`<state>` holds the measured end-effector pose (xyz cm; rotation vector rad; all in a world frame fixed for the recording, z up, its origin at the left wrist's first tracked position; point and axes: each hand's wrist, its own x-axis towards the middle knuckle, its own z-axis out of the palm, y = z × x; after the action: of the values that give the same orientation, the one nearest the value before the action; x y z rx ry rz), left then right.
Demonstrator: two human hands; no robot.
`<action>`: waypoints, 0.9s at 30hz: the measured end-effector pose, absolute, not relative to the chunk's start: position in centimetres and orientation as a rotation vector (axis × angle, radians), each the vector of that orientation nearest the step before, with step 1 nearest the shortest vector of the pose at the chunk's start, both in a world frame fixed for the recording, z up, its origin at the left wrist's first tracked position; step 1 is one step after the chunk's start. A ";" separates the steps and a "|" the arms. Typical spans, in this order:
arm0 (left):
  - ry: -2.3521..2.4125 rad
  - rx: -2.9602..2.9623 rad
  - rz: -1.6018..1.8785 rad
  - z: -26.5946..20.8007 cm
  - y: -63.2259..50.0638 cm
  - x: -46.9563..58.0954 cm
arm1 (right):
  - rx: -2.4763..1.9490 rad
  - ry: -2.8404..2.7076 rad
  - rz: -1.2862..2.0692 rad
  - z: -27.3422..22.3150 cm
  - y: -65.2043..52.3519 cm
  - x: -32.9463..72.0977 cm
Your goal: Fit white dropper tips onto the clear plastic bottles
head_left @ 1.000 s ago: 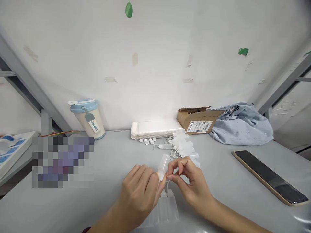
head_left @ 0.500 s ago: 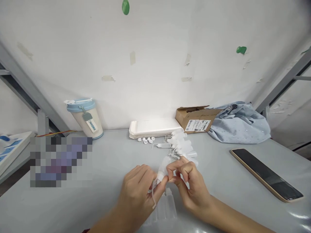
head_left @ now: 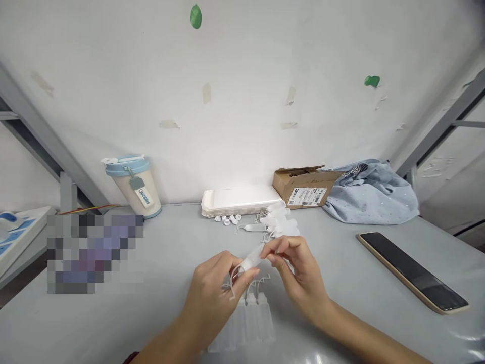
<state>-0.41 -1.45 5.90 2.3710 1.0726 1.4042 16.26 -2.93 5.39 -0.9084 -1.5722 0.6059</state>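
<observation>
My left hand (head_left: 212, 285) is closed around a small translucent plastic bottle (head_left: 251, 259), tilted up to the right. A thin pale strap or tube curls from its near end, over my left hand. The thumb and fingertips of my right hand (head_left: 297, 275) are pinched on the bottle's far end. Below my hands, several similar bottles (head_left: 261, 321) lie side by side, their thin pale strips pointing away from me; my left hand hides part of this row. Beyond my right hand lies a pile of more such bottles (head_left: 278, 221), partly covered by that hand.
Small white caps (head_left: 227, 221) lie before a stack of white flat packets (head_left: 242, 200). Behind stand an open cardboard box (head_left: 308, 188) and a blue cloth (head_left: 373, 197). A tumbler (head_left: 136, 187) stands left, a phone (head_left: 413, 273) lies right. A pixelated patch covers part of the left table.
The held bottle has tipped further to the right. My right fingertips have moved from near my left thumb up to the bottle's far end. More of the row below shows.
</observation>
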 end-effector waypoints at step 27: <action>0.863 2.346 1.134 5.1 -0.7 -0.9 | -1.140 -1.544 1.295 6.1 -1.3 17.3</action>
<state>-0.93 -0.73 5.09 2.3463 0.8634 1.1336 17.32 -1.27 6.14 -1.1400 -1.5439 1.2953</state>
